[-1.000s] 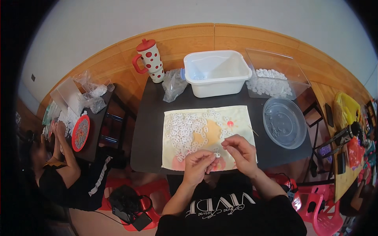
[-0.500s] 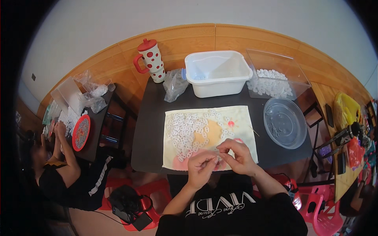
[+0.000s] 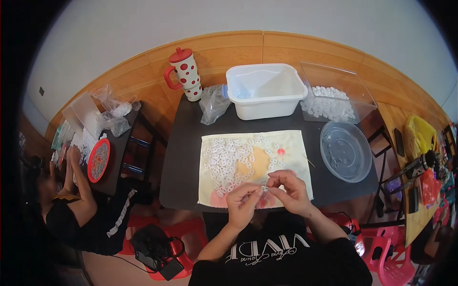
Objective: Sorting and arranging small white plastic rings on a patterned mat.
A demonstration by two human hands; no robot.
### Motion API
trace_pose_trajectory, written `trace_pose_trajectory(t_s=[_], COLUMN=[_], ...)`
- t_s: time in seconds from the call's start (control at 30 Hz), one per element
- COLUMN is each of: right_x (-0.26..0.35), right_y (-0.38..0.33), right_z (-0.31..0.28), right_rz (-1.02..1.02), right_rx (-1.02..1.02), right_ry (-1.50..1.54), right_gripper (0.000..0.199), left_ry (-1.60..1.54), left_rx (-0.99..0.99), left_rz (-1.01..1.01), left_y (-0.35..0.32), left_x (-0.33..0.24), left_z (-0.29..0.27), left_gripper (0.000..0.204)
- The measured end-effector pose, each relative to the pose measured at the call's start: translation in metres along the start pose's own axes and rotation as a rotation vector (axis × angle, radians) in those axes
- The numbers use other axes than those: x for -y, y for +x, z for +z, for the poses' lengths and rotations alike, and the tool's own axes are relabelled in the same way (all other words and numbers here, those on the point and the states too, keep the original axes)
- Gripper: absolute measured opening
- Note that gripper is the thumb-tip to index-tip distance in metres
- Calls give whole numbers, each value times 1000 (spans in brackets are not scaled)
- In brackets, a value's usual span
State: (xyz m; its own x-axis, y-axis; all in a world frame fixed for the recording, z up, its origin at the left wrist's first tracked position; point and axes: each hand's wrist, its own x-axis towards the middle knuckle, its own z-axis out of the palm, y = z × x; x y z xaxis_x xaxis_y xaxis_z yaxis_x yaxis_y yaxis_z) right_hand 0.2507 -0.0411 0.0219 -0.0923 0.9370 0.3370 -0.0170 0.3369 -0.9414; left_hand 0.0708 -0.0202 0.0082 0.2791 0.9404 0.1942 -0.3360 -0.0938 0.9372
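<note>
Pinching 1 small white piece [image 3: 263,189] between our left hand [image 3: 242,204] and right hand [image 3: 290,191], we judge joining needs steady fingertip alignment next.

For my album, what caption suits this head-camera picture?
Left hand and right hand pinch a small white piece over a cloth strewn with white pieces.
</note>
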Motion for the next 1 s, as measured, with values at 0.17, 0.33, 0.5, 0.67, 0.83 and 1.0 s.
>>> trace_pose_trajectory(t_s=[0.17,0.33,0.5,0.67,0.83,1.0], right_x=[-4,4,9,-12,-20,-33], right_y=[1,3,22,51,65,64], right_z=[1,6,-11,-3,6,2], right_rz=[-8,-88,-160,-265,-274,-288], right_rx=[20,65,121,190,278,268], right_ry=[-79,-224,-570,-1004,-1120,-1026], right_gripper=[39,35,27,24,20,17], left_ry=[65,115,145,93,170,129], left_rx=[11,13,-121,-200,-179,-165], left_rz=[-13,6,13,22,24,28], left_y=[0,0,-5,-4,-7,-5], left_x=[3,-7,1,1,6,5], left_z=[-1,-4,-34,-39,-42,-42], left_gripper=[15,28,30,31,30,32])
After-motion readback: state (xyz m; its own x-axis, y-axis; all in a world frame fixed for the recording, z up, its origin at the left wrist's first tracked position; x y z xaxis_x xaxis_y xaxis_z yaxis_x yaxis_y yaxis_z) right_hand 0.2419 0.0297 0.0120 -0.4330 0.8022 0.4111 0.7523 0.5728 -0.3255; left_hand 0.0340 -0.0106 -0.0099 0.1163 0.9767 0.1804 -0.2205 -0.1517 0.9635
